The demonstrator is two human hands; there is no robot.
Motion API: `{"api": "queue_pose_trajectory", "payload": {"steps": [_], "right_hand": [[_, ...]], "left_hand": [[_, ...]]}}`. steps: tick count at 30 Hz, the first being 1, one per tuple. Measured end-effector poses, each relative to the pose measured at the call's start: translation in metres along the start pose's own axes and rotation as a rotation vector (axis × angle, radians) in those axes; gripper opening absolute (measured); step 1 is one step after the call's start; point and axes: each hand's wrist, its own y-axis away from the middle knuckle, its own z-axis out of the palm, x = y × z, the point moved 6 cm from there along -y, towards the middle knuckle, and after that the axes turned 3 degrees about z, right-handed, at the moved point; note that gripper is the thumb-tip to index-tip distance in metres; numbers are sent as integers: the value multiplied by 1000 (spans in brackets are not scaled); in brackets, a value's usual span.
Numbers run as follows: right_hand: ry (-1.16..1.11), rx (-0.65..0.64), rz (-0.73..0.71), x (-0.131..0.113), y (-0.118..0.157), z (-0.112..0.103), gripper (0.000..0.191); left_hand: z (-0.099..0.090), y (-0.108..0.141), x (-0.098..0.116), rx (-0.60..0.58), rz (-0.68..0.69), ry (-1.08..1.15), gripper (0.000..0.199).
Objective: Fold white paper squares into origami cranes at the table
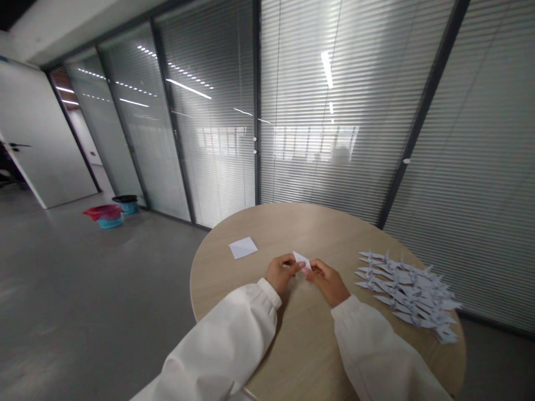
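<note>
Pinching the folded paper in the fingers of your left hand and right hand, you risk skewed edges if either slips.

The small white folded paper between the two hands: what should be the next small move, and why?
Perhaps press an edge of the small white folded paper with the right hand, since the left hand pinches it too and could steady it.

The round wooden table is supporting a cluster of folded white paper pieces. A flat white paper square is lying on the tabletop, well apart to the left of the cluster.
</note>
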Motion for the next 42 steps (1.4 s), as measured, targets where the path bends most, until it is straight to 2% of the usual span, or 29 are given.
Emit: {"api": "queue_pose_trajectory", "payload": {"steps": [6, 13, 19, 28, 34, 42], "right_hand": [[-23, -76, 30, 9, -2, 5, 29], [-7, -106, 53, 8, -1, 6, 29], [18, -115, 76, 7, 0, 7, 30], [-181, -164, 77, 3, 0, 8, 34], [-238, -207, 121, 5, -1, 8, 38], [-85, -154, 98, 10, -1, 7, 38]], "left_hand": [[6, 2, 6, -70, 1, 45, 34], [5, 2, 0, -42, -34, 91, 47], [0, 1, -3, 38, -22, 86, 32], [-1, 1, -5, 62, -49, 115, 32], [1, 1, -5, 32, -89, 230, 34], [3, -1, -7, -43, -98, 177, 35]]}}
